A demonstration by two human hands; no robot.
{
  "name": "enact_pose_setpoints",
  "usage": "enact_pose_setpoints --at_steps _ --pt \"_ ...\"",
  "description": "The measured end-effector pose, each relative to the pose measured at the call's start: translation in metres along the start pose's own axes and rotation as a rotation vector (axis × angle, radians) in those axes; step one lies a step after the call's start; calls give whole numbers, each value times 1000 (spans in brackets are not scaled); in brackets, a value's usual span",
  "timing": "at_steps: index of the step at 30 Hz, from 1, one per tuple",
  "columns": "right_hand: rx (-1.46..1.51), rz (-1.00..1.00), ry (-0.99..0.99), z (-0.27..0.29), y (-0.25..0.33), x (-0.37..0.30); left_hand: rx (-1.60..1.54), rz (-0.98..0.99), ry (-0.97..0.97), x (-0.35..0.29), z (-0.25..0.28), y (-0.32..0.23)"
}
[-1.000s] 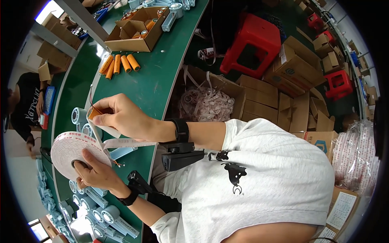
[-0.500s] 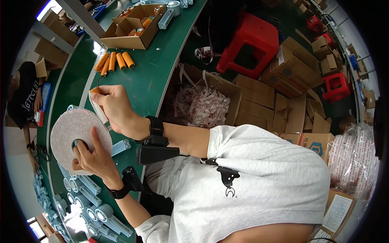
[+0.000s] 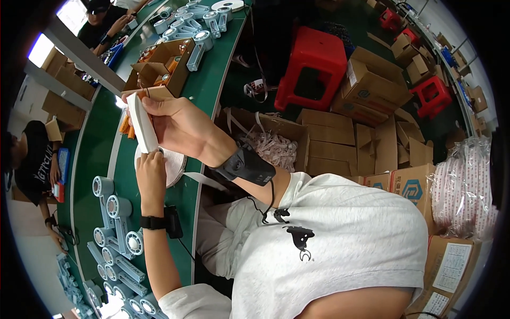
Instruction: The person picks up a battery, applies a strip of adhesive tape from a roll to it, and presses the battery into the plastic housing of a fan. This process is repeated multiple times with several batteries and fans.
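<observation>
In my right hand [image 3: 186, 125] is a long white piece [image 3: 141, 125], held slanting above the bench, with thumb and fingers closed round it. Orange shows at its far end, by my fingertips. My left hand [image 3: 151, 170] has its fingers bent closed at the near end of the same piece; exactly what they pinch there is hidden. Below both hands a wide roll of white tape [image 3: 174, 169] lies on the green bench, partly covered. From it a loose tape end [image 3: 204, 179] runs over the bench's edge. Orange battery cells [image 3: 125, 127] lie just beyond, largely hidden by my right hand.
A cardboard box [image 3: 178, 74] of orange cells stands farther up the green bench [image 3: 204, 87]. Several blue-grey handheld fans [image 3: 121, 234] lie to the left. A carton of tape scraps [image 3: 271, 151] and a red stool [image 3: 313, 69] are right. Co-workers sit across the bench.
My left hand has let go of the tape roll, which now lies on the bench, and has come to the white piece. My right hand has lifted and turned that piece.
</observation>
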State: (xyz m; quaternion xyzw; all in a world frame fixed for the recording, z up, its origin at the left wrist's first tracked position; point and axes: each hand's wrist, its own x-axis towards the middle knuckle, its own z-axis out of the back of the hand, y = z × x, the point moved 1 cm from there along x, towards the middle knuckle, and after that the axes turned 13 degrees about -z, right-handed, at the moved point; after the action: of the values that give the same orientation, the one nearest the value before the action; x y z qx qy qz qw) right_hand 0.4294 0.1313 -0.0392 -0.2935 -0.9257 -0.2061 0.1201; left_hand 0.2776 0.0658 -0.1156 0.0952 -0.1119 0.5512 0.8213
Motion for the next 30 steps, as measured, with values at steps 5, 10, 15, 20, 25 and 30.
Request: enact_pose_setpoints --at_steps 5,10,15,20,25,30 --pt "-140 -206 -96 17 -26 -30 -164 223 -88 -52 92 -7" --pt "-416 -592 -23 26 -100 -24 -152 350 129 -138 112 -18" --pt "-1174 -637 144 41 -96 26 -267 544 30 -141 82 -16" --pt "-1821 -996 476 41 -97 36 -88 435 -91 -152 69 -17" --pt "-1242 -666 136 21 -77 10 -206 446 -325 -152 60 -26" --pt "-1258 -300 6 16 -107 11 -152 413 -310 -151 59 -21"
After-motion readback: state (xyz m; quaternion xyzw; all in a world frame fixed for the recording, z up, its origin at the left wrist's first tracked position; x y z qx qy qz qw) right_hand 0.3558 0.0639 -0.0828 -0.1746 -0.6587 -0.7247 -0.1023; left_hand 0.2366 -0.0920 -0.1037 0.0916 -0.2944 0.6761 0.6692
